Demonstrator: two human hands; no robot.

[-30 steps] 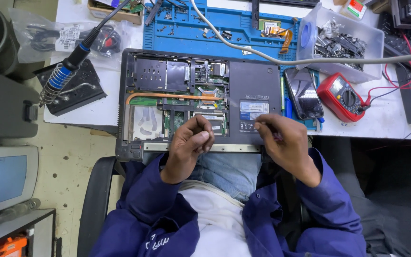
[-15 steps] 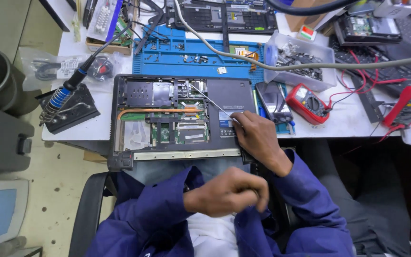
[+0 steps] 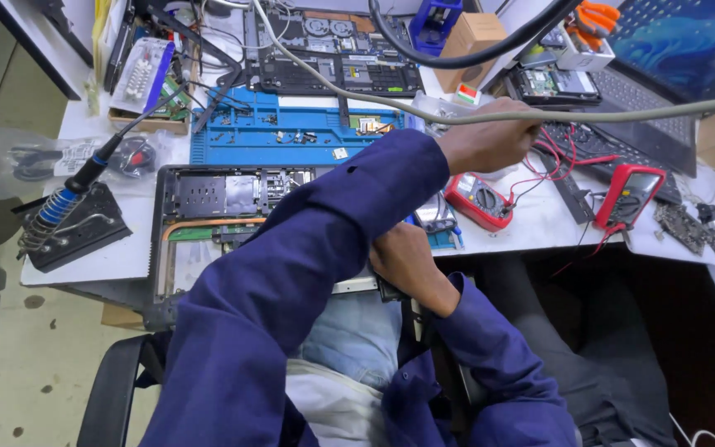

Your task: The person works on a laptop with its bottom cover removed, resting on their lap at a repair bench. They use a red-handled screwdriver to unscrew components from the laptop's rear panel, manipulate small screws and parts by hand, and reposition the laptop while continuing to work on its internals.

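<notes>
Two hands over an opened laptop at a repair bench, the left arm crossed far to the right.

Far left: soldering iron (image 3: 84, 178) in its black stand (image 3: 72, 232). Opened laptop (image 3: 208, 207) lies at the near table edge, copper heat pipe exposed, blue work mat (image 3: 291, 136) just beyond it. Right hand (image 3: 407, 261) rests at the laptop's near right edge, fingers curled; whether it holds anything cannot be told. Left hand (image 3: 490, 136) is clenched around a grey cable (image 3: 622, 112), above a red multimeter (image 3: 477, 199). A second red multimeter (image 3: 631, 194) lies further right.
</notes>
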